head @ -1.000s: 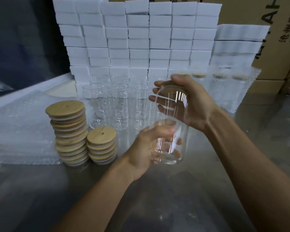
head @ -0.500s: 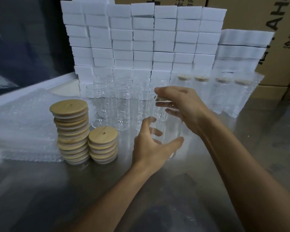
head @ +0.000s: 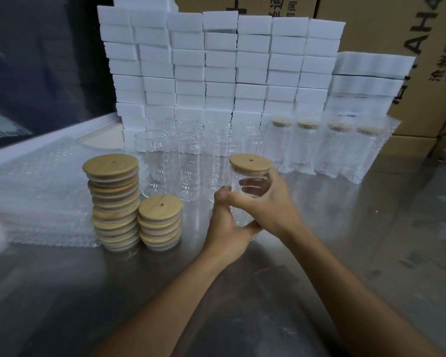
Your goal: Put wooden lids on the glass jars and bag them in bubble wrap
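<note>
A glass jar at frame centre stands on the tabletop, already capped with a wooden lid. The right hand wraps its side; the left hand grips its base. Capping looks done; bagging comes next, calling for a sheet from the bubble wrap pile at left.

Two bare forearms reach into view from the near edge, one on the left and one on the right, each uncovered from elbow to wrist with no sleeve showing. The left hand and right hand are both bare. The fingernails that show are short and plain.
</note>
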`<state>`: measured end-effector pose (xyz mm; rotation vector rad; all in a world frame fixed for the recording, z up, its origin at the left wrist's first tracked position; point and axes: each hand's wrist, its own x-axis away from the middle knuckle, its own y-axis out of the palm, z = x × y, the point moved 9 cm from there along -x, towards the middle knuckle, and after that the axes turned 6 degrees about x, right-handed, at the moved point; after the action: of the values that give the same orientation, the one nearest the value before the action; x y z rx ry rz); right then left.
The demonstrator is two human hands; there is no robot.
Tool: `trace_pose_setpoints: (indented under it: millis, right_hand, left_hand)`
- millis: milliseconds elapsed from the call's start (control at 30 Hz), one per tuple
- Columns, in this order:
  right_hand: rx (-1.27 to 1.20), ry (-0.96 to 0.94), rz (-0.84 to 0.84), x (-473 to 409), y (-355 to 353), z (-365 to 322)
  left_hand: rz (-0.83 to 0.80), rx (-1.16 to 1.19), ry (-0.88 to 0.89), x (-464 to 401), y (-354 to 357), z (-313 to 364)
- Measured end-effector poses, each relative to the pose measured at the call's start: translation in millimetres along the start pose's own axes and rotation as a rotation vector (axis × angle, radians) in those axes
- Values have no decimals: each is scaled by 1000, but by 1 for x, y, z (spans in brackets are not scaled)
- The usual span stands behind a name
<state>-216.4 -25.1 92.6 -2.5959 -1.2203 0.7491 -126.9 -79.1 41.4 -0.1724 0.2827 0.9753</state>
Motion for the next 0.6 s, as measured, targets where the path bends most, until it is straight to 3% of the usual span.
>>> trace_pose_setpoints:
  millis: [100, 267, 400, 600]
  right_hand:
    - [-35, 86, -56, 3, 7, 20]
    - [-62, 141, -86, 5, 10, 44]
    - [-18, 160, -102, 4, 8, 65]
    - [41, 133, -114, 0, 5, 71]
  left_hand:
    - [-34, -111, -28, 1, -2, -2]
    - [-106, -251, -236, 7, -9, 2]
    - [66, -278, -88, -1, -28, 63]
    - [158, -399, 137, -32, -62, 160]
